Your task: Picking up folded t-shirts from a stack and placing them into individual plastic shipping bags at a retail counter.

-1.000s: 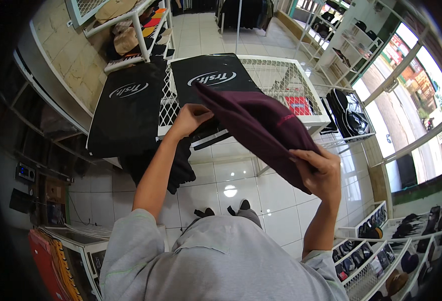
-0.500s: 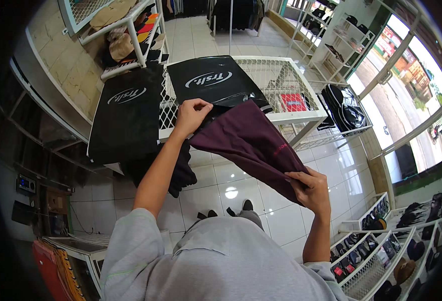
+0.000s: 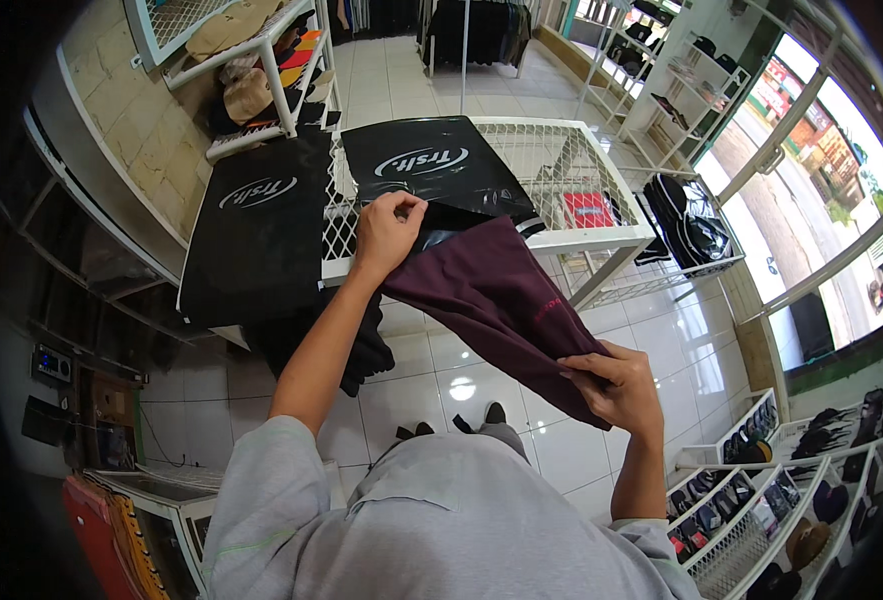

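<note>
A folded maroon garment (image 3: 491,295) with small red lettering stretches from a black plastic bag to my right hand (image 3: 616,385). That hand is closed on its near right end, thumb on top. The garment's far end lies at the mouth of the glossy black plastic bag (image 3: 431,150), which bears a white print and rests on the white mesh table. My left hand (image 3: 389,235) is closed in a pinch on the bag's near left edge, beside the garment. How far the cloth reaches into the bag is hard to see.
More black bags (image 3: 251,235) lie flat at the left, with dark cloth (image 3: 351,345) hanging below. The white mesh table (image 3: 561,160) has a red packet (image 3: 588,210) under its mesh. Cap shelves (image 3: 281,75) stand far left, and white racks (image 3: 731,520) at lower right.
My right hand has moved slightly down and left with the garment's near end. The bag's mouth edge looks more lifted at my left hand, which has barely shifted.
</note>
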A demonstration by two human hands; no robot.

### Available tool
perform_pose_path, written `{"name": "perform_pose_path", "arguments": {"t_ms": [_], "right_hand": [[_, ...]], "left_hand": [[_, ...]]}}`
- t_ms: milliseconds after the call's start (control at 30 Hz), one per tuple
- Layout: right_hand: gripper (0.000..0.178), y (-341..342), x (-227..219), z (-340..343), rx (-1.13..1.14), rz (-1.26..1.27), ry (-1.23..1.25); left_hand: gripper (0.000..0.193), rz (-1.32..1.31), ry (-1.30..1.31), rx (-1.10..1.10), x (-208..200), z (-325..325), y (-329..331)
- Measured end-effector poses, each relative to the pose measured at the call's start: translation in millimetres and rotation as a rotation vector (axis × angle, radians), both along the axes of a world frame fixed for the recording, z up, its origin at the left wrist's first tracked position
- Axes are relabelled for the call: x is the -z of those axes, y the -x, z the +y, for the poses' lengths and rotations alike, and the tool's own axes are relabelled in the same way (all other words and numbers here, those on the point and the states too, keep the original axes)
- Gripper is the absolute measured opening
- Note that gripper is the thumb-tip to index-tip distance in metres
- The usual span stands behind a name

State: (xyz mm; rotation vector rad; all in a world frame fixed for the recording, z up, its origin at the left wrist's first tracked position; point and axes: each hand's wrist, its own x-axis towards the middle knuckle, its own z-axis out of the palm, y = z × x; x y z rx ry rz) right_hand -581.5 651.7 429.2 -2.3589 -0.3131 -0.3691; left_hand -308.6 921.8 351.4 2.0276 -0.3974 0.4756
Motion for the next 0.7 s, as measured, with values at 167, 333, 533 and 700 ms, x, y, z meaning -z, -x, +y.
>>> {"name": "perform_pose_path", "arguments": {"t_ms": [167,333,533,700], "right_hand": [[0.025,-8.7,-6.0,0.1,-0.040,0.009,-0.008],[0.027,-12.5,-10.9,3.7,-0.114,0.011,0.083],[0.026,-11.6,-18.3,9.1,-0.184,-0.009,0.057],[0.023,-30.2,-2.8,-1.2,-0.053,-0.030,0.092]], "left_hand": [[0.017,-0.052,-0.084,0.011,-6.3,-3.4,6.6],[0.018,-0.062,-0.085,0.029,-7.0,0.4,4.9],[0.018,-0.064,-0.099,0.026,-4.9,5.7,4.8],[0.016,-0.055,-0.185,0.114,-14.0,7.3,17.8]]}}
